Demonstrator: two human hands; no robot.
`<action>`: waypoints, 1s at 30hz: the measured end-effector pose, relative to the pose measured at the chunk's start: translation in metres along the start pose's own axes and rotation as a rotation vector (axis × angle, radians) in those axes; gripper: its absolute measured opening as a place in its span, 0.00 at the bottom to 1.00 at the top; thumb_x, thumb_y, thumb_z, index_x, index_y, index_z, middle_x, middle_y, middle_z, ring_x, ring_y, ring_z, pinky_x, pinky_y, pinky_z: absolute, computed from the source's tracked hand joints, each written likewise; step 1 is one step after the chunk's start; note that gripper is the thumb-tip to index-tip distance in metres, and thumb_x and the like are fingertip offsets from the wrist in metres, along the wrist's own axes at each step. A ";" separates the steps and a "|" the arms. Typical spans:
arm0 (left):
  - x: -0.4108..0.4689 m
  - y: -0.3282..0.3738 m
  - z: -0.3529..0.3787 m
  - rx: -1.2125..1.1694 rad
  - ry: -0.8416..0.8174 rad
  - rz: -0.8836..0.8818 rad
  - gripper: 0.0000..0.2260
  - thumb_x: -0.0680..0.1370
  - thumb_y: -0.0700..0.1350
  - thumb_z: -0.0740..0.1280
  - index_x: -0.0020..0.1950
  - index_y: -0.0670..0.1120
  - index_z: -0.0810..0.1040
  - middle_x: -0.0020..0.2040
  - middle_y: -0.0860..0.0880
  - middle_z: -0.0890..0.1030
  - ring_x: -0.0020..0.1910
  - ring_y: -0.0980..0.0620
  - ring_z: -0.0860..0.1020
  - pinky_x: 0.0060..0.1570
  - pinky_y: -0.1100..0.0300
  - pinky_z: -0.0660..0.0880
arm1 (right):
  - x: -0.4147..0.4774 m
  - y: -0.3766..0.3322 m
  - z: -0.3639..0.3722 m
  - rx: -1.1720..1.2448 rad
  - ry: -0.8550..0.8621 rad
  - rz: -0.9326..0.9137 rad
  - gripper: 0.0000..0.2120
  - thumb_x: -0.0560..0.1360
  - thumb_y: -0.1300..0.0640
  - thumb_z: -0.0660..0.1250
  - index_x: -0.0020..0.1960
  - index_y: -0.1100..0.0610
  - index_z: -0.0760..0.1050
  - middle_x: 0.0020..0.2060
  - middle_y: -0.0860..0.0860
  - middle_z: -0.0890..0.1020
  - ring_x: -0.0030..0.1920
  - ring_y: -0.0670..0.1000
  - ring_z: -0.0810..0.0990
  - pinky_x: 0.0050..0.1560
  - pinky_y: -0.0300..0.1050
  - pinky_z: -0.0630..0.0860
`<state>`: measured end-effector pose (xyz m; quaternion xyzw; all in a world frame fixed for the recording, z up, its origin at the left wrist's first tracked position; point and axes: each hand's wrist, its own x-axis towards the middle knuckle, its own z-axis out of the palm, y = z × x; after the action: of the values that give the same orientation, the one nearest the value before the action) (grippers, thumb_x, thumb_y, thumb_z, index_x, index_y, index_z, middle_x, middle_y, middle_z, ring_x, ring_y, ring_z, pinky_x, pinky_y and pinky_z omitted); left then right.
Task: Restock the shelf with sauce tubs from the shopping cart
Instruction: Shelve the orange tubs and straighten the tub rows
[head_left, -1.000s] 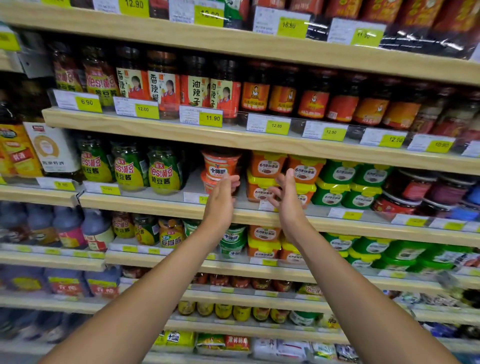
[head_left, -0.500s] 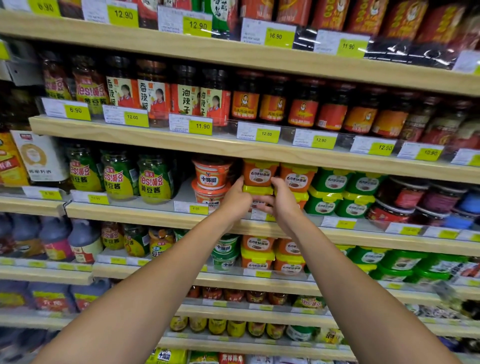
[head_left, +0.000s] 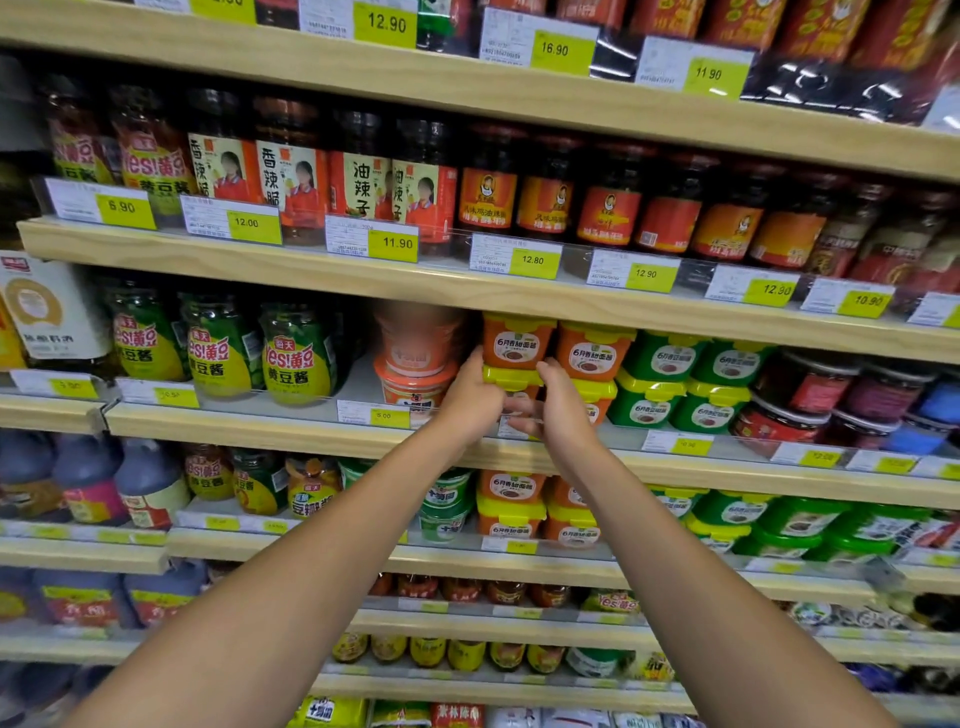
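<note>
Left grip: the left hand (head_left: 470, 400) clasps the left side of the lower tub (head_left: 511, 376); its fingertips are out of sight behind the tub.
Right grip: the right hand (head_left: 563, 415) cups the same tub from the right, thumb up by the yellow lid and fingers (head_left: 519, 423) curled across its front.
Lower tub: orange with a yellow lid, held between both hands at the front edge of the middle shelf (head_left: 260, 427), mostly hidden by them.
Upper tub (head_left: 517, 344): the same kind, sitting squarely on the lower tub's lid, just under the board above.
Right of the hands: a second orange stack (head_left: 592, 356) touching the first, then green tubs (head_left: 667, 361) stacked two high.
Left of the hands: two round red-orange tubs (head_left: 413, 384), blurred, stacked just beside the left hand; further left, green-and-yellow jars (head_left: 297, 358).
Shelf edge: a yellow price tag (head_left: 387, 417) reading 5.00, just left of the left wrist.
Shelf above: dark jars with red labels (head_left: 488, 202) in a row.
</note>
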<state>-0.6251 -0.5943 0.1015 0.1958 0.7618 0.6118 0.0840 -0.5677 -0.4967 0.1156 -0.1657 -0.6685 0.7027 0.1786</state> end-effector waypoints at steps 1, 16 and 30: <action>0.000 0.001 0.000 -0.012 0.007 -0.009 0.27 0.74 0.38 0.64 0.71 0.57 0.72 0.62 0.52 0.80 0.62 0.49 0.78 0.66 0.45 0.76 | 0.000 0.001 0.001 -0.016 0.010 0.010 0.15 0.86 0.53 0.52 0.71 0.52 0.66 0.44 0.49 0.81 0.46 0.56 0.84 0.43 0.47 0.80; 0.004 -0.003 -0.010 -0.156 0.015 -0.137 0.24 0.75 0.34 0.58 0.70 0.48 0.73 0.57 0.46 0.83 0.51 0.46 0.81 0.45 0.55 0.80 | -0.006 0.010 0.002 0.161 -0.001 0.174 0.21 0.84 0.53 0.55 0.75 0.58 0.62 0.45 0.53 0.80 0.49 0.61 0.86 0.50 0.53 0.83; 0.014 0.000 -0.006 -0.131 0.038 -0.053 0.19 0.81 0.40 0.66 0.71 0.51 0.74 0.60 0.52 0.82 0.55 0.53 0.81 0.50 0.59 0.80 | -0.008 0.014 -0.009 -0.232 0.062 -0.040 0.23 0.82 0.34 0.51 0.65 0.45 0.75 0.57 0.43 0.79 0.61 0.47 0.76 0.62 0.47 0.68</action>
<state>-0.6395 -0.5943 0.1043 0.1578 0.7267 0.6613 0.0984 -0.5570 -0.4934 0.1010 -0.1933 -0.7427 0.6114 0.1928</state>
